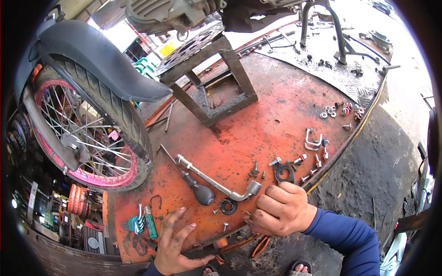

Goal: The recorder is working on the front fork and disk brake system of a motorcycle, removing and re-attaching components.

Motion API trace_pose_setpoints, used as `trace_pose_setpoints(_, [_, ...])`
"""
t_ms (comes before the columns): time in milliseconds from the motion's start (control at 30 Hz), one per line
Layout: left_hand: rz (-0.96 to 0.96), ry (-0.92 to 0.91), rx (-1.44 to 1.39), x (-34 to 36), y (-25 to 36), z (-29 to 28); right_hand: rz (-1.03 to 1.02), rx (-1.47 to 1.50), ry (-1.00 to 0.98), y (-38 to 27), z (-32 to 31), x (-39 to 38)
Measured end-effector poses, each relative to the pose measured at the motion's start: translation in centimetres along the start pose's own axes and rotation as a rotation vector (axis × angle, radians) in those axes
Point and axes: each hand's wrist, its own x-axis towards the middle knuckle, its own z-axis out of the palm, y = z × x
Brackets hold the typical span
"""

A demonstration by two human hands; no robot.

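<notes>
Near the bench's front edge, my right hand (282, 209) is closed, its fingertips pinched low over the orange metal bench top (239, 138). A small thin tip shows by the fingers; what they hold is too hidden to name. My left hand (177, 246) is open, fingers spread, holding nothing, beside a green cylinder (149, 223) and a teal-held hex key set (135, 224). Between the hands lie a black ring (228, 206) and a small screw (225, 227). Behind them rest an L-shaped socket wrench (214, 183) and a screwdriver (201, 192) with a dark bulbous handle. Beyond my right hand is a black flange (277, 174).
Several bolts (318, 161) and a silver U-shaped bracket (313, 140) lie along the right edge. A metal stand (235, 76) sits below an engine (168, 14). At left stands a pink-rimmed wheel (131, 177) under a dark fender (87, 50). Loose hardware covers a checkered plate (299, 57).
</notes>
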Motion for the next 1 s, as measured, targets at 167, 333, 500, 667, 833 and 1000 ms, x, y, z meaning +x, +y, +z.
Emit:
trace_pose_setpoints(167, [0.002,-0.004,-0.034,-0.03,-0.37,-0.06,0.019,-0.005,-0.021,-0.05,-0.04,-0.05])
trace_pose_setpoints(333, [0.001,-0.015,-0.055,-0.07,-0.64,-0.05,0.018,-0.003,-0.033,-0.16,0.0,-0.04])
trace_pose_setpoints(500, [0.005,-0.006,-0.082,-0.18,-0.7,0.15,0.008,-0.006,-0.018,-0.04,-0.02,0.02])
trace_pose_setpoints(667, [-0.003,-0.03,-0.07,-0.2,-0.87,0.06,0.008,-0.018,-0.012,0.04,0.03,-0.14])
trace_pose_setpoints(833, [0.006,-0.027,-0.06,-0.07,-0.65,0.05,-0.011,-0.023,0.04,0.21,0.49,0.17])
trace_pose_setpoints(1000, [0.013,0.004,-0.093,-0.02,-0.29,-0.04,-0.017,-0.02,-0.022,-0.08,-0.09,0.13])
